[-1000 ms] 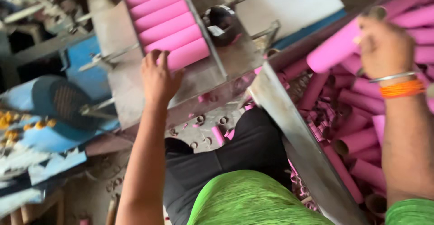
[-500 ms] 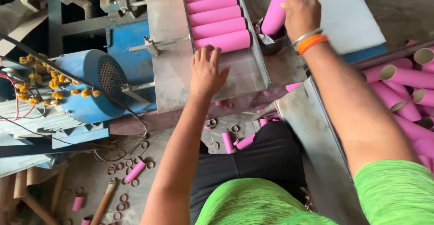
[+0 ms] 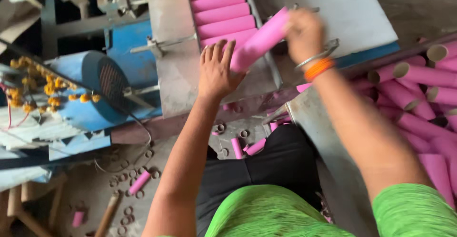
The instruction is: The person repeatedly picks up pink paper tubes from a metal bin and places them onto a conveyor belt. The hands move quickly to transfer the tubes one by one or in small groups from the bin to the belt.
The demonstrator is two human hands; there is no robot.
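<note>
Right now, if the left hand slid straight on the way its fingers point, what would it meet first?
Most likely the left hand would meet the pink tube held by the right hand, just ahead of its fingertips; behind that lies the row of pink tubes. Depth is unclear.

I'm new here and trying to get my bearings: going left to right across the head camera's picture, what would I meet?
Yellow flower garland → blue motor housing → left hand flat on the grey metal tray → pink tube held by the right hand → orange bangle → pile of pink tubes.
</note>
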